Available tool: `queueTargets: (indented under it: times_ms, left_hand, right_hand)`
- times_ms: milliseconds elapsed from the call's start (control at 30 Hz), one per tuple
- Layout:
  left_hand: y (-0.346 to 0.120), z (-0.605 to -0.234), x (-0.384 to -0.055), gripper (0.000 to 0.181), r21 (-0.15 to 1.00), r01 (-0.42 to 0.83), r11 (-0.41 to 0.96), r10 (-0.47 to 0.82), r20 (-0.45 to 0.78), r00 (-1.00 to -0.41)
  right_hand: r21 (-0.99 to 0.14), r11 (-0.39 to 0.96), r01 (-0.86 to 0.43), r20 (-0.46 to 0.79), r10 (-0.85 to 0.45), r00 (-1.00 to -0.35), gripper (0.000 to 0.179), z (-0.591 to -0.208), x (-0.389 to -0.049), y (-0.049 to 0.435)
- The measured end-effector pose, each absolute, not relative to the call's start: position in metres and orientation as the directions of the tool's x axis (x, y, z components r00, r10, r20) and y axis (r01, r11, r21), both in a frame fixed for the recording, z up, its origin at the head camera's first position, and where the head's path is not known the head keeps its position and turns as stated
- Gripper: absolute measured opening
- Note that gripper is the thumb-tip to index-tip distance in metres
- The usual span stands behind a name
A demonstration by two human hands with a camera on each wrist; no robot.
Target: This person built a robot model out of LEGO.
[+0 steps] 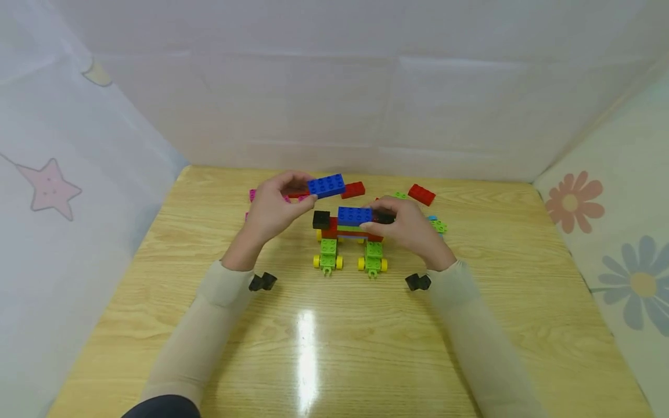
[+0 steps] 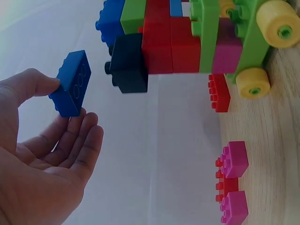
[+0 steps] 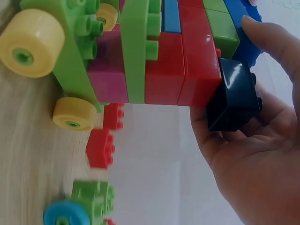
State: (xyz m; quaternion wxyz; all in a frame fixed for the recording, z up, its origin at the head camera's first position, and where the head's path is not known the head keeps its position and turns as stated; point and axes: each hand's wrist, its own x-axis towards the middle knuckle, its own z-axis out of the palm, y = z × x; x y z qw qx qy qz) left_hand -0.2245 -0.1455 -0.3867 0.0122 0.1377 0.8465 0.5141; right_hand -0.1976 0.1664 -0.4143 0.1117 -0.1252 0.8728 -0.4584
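Observation:
My left hand (image 1: 274,206) pinches a blue building brick (image 1: 327,186) between thumb and fingers, in the air up and left of a brick-built vehicle (image 3: 201,61). In the left wrist view this brick (image 2: 72,84) is apart from the vehicle. Red and green bricks form the vehicle's body, on green wheel bases with yellow wheels (image 2: 253,82). Another blue brick (image 1: 354,215) lies on top, between a black brick (image 1: 321,220) and a second black brick (image 3: 234,96). My right hand (image 1: 410,227) grips the vehicle's right end, thumb at the top blue brick, fingers behind the black one.
Behind the vehicle lie loose red bricks (image 1: 421,194) and pink bricks (image 2: 234,159). A green piece with a blue round part (image 3: 66,213) is at the right. Two black pieces (image 1: 263,282) (image 1: 418,282) lie near the forearms. White cloth walls (image 1: 334,116) border the wooden table (image 1: 366,348).

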Motion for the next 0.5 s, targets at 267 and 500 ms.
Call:
queueTargets:
  times_ms: [267, 500]
  left_hand:
    - [-0.151, -0.39, -0.228, 0.04, 0.9, 0.219, 0.376, 0.304, 0.103, -0.947]
    - [-0.149, -0.391, -0.226, 0.037, 0.917, 0.177, 0.359, 0.348, 0.045, -0.937]
  right_hand:
    - [-0.84, 0.521, -0.154, -0.05, -0.357, -0.933, 0.049, -0.416, -0.204, 0.147]
    - [-0.873, 0.482, -0.077, -0.087, -0.31, -0.947, 0.056, -0.417, -0.203, 0.148]
